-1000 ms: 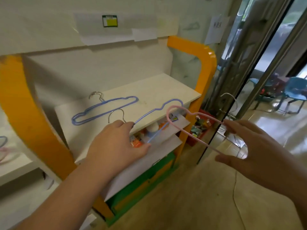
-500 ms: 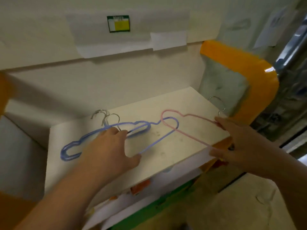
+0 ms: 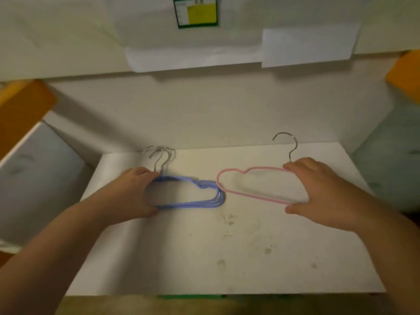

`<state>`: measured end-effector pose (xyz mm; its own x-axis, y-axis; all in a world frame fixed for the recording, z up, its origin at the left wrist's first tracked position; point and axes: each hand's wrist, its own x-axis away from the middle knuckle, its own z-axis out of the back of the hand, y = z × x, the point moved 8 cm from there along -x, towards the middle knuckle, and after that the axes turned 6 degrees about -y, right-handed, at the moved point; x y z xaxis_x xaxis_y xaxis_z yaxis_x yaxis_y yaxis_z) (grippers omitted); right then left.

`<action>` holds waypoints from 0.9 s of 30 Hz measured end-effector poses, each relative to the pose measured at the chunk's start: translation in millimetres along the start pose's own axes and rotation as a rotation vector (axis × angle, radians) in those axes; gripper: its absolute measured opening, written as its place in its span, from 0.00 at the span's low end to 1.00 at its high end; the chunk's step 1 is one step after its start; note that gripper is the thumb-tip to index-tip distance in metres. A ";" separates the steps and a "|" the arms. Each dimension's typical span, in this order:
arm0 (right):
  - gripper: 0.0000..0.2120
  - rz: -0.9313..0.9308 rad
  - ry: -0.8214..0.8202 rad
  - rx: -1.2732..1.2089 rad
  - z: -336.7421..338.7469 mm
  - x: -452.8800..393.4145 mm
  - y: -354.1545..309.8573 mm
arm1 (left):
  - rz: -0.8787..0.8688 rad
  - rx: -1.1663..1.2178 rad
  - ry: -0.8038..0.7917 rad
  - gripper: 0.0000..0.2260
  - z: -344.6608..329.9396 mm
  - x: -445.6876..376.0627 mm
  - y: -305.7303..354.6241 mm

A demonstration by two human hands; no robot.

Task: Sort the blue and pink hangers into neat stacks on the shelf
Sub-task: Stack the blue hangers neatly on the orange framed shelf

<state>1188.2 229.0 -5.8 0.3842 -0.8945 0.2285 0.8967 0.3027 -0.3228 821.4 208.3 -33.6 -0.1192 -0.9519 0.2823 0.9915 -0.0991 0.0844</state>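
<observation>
On the white shelf (image 3: 204, 258), toward its back edge, lie the blue hangers (image 3: 193, 201) and one pink hanger (image 3: 250, 195). The blue hangers are stacked one on another in the left half of the shelf, and their metal hooks (image 3: 162, 155) point to the back edge. The left hand (image 3: 134, 194) grips this stack at its left end, with the fingers curled over the upper bar and the thumb under the lower bar. The pink hanger lies in the right half of the shelf, and its left end is just beside the right end of the blue stack; whether they touch cannot be told. Its metal hook (image 3: 288, 144) rises toward the back edge. The right hand (image 3: 318, 192) holds the pink hanger at its right end, fingers on the upper bar and thumb at the lower bar. On the wall behind the shelf hang white papers (image 3: 306, 47) and a green and yellow label (image 3: 196, 11). Some dirty marks (image 3: 229, 220) show on the shelf near its middle.
</observation>
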 end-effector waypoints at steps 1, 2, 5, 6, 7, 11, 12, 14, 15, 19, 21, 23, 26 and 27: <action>0.42 0.019 -0.015 0.014 -1.0 -7.5 2.7 | 0.002 0.008 -0.011 0.41 -3.0 -3.7 -3.4; 0.43 0.036 -0.030 0.024 -2.1 -13.2 5.3 | -0.002 0.015 -0.024 0.42 -5.6 -6.4 -5.0; 0.44 0.046 -0.083 0.014 -5.7 -24.2 17.0 | -0.031 0.012 -0.061 0.43 -7.5 -13.1 -5.9; 0.44 0.045 -0.100 0.007 -7.1 -25.9 21.1 | -0.044 0.009 -0.066 0.43 -7.9 -14.3 -6.8; 0.45 0.044 -0.113 0.005 -8.2 -27.8 25.7 | -0.052 0.008 -0.065 0.43 -8.1 -14.8 -8.0; 0.48 0.048 -0.150 0.017 -10.7 -33.4 38.7 | -0.057 0.029 -0.050 0.43 -7.3 -12.9 -7.9; 0.48 0.052 -0.151 0.014 -10.8 -33.6 40.3 | -0.060 0.041 -0.049 0.43 -6.8 -12.4 -6.3; 0.48 0.060 -0.151 0.013 -11.5 -33.6 42.6 | -0.067 0.058 -0.048 0.42 -5.9 -12.3 -2.9; 0.49 0.066 -0.147 0.014 -11.9 -34.0 44.1 | -0.070 0.057 -0.047 0.42 -5.4 -12.9 -1.6; 0.48 0.080 -0.155 -0.015 -13.1 -35.9 47.4 | -0.066 0.039 -0.049 0.41 -5.7 -15.8 -0.3; 0.48 0.084 -0.162 -0.020 -13.6 -36.9 47.5 | -0.049 0.026 -0.032 0.41 -5.7 -16.1 -0.5; 0.48 0.086 -0.174 -0.001 -14.4 -36.6 47.5 | -0.039 0.000 -0.012 0.39 -5.2 -17.0 0.2; 0.46 0.103 -0.182 0.021 -16.8 -34.9 47.6 | -0.025 -0.008 -0.024 0.38 -3.4 -17.6 1.1; 0.45 0.112 -0.180 0.023 -17.5 -34.5 47.8 | -0.025 -0.006 -0.034 0.39 -3.6 -17.3 0.9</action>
<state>1213.9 268.6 -45.2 0.5131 -0.7822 0.3534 0.8501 0.4065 -0.3347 824.6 223.6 -41.9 -0.1451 -0.9386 0.3129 0.9885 -0.1242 0.0859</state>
